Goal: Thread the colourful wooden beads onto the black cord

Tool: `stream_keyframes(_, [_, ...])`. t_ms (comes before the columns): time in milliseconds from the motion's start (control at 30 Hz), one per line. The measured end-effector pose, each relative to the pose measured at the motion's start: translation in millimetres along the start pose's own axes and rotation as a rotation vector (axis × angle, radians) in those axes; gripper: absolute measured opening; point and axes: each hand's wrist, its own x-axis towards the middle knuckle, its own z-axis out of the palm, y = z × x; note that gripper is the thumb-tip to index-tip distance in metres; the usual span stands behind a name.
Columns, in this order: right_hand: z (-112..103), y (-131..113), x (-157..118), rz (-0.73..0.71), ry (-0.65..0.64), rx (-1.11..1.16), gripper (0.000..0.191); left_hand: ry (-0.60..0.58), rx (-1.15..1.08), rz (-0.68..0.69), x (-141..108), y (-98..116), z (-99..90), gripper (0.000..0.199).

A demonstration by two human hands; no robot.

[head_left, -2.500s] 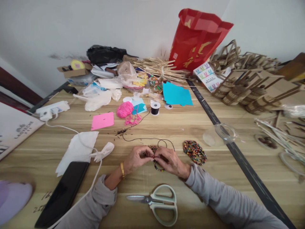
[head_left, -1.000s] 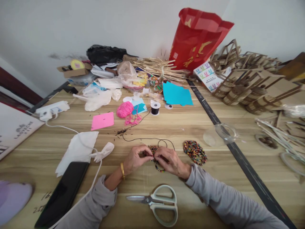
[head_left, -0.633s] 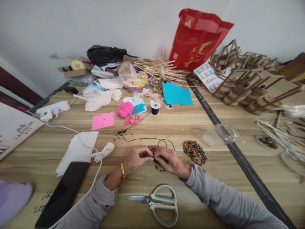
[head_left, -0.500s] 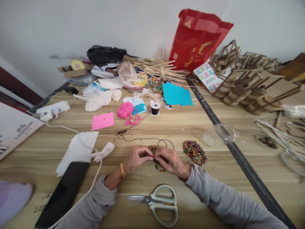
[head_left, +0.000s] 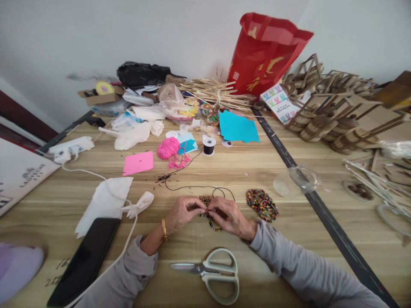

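My left hand and my right hand meet fingertip to fingertip over a string of small multicoloured beads. Both pinch it between thumb and forefinger; the exact spot they grip is tiny and mostly covered by the fingers. Part of the beads shows behind and below the fingertips. A thin black cord lies in loops just beyond my hands. To the right of my right hand rests a coiled pile of finished-looking bead strings. Scissors with pale handles lie in front of my hands.
A black phone and white paper lie at left, crossed by a white cable. Farther back are a spool of black cord, pink yarn, and blue sheets. Small woven baskets and a red bag stand at back right.
Almost nothing differs. Both hands stay pinched together at the same place, with only a very slight shift of the fingertips.
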Motion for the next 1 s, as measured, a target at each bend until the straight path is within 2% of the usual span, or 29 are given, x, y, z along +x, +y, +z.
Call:
stream_keyframes(267, [-0.8, -0.8, 0.6, 0.021, -0.024, -0.001, 0.004, 0.008, 0.073, 0.106, 0.9, 2.1, 0.5, 0.012])
stream_keyframes(433, [-4.8, -5.9, 2.9, -0.014, -0.032, -0.012, 0.004, 0.007, 0.062, 0.113, 0.9, 6.0, -0.3, 0.016])
stream_keyframes(633, [-10.7, -8.0, 3.9, 0.000, -0.027, 0.021, 0.019, 0.005, 0.044, 0.129, 0.5, 6.3, -2.0, 0.017])
stream_keyframes(800, [-7.6, -5.6, 2.1, 0.019, -0.027, 0.055, 0.009, 0.002, 0.041, 0.126, 0.0, 6.1, -1.4, 0.014])
stream_keyframes(1000, [-1.8, -3.0, -0.9, 0.009, -0.017, 0.058, 0.008, -0.013, 0.030, 0.139, 0.3, 6.3, -0.8, 0.012])
